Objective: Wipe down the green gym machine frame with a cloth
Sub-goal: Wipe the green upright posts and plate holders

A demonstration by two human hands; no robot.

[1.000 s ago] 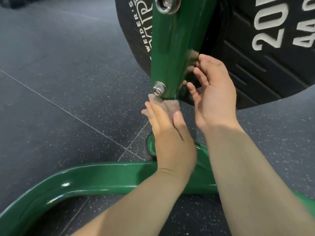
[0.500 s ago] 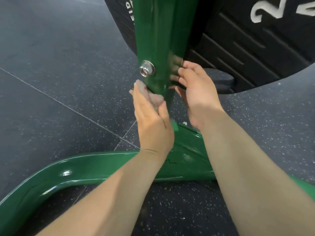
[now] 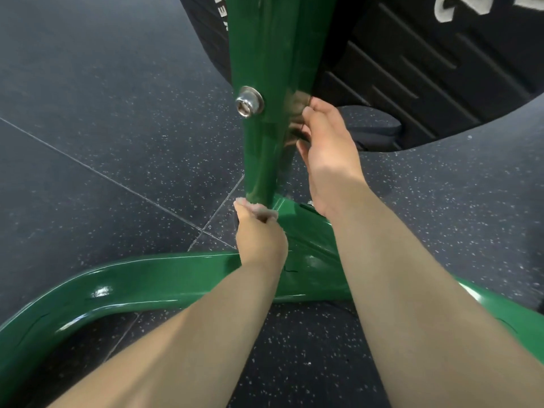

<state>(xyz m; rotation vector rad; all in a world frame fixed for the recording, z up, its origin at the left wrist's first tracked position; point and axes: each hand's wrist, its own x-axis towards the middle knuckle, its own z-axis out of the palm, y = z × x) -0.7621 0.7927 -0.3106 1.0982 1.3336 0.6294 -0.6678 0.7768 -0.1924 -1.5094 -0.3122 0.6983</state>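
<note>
A glossy green upright post (image 3: 266,83) of the gym machine frame rises from a curved green base bar (image 3: 141,287) on the floor. My left hand (image 3: 259,234) grips a small pinkish-grey cloth (image 3: 259,208) and holds it against the foot of the post, where it meets the base. My right hand (image 3: 326,148) curls its fingers round the right rear edge of the post, below the level of a silver bolt (image 3: 249,101); its fingertips are hidden behind the post.
Large black weight plates (image 3: 426,63) with white lettering hang behind the post at the top. The floor (image 3: 103,142) is dark speckled rubber tiles with thin seams. The base bar curves toward me at the left and runs off to the right (image 3: 500,313).
My left hand has slid the cloth down the post, from just under the silver bolt to the post's foot. My right hand has kept its hold on the post's rear edge.
</note>
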